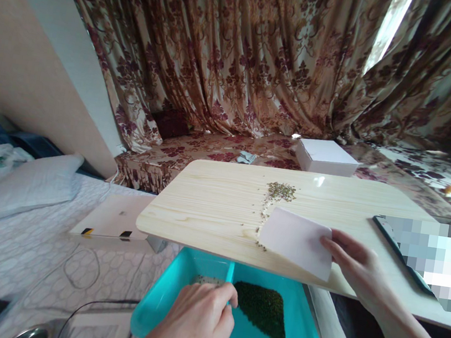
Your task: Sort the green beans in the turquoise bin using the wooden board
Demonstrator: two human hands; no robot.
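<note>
Grip: the right hand (350, 265) grasps a white card (296, 243) at its 3 o'clock edge, over the pale wooden board (199, 204). The left hand (200, 319) is curled over the teal tray (160, 288), between 7 and 8 o'clock from the card; its fingertips are partly hidden, so whether it holds anything cannot be told.

Work area: loose grains (281, 191) are heaped at 11 o'clock from the card, with whitish bits and strays along its 9 o'clock edge.

Handling: keep that edge low and level, use short, slow strokes, and take few grains at a time — they will probably roll if flicked. Treat the whitish bits separately from the green.

Surroundings: the tray's right compartment holds a dark green heap (264, 311); its left one shows a few pale grains (210, 280), partly covered by the left hand. At 3 o'clock from the card, a dark-rimmed device (400, 252) limits the right forearm's room — avoid knocking it. A white box (330, 156) stands beyond the board at 1 o'clock, out of the way.
</note>
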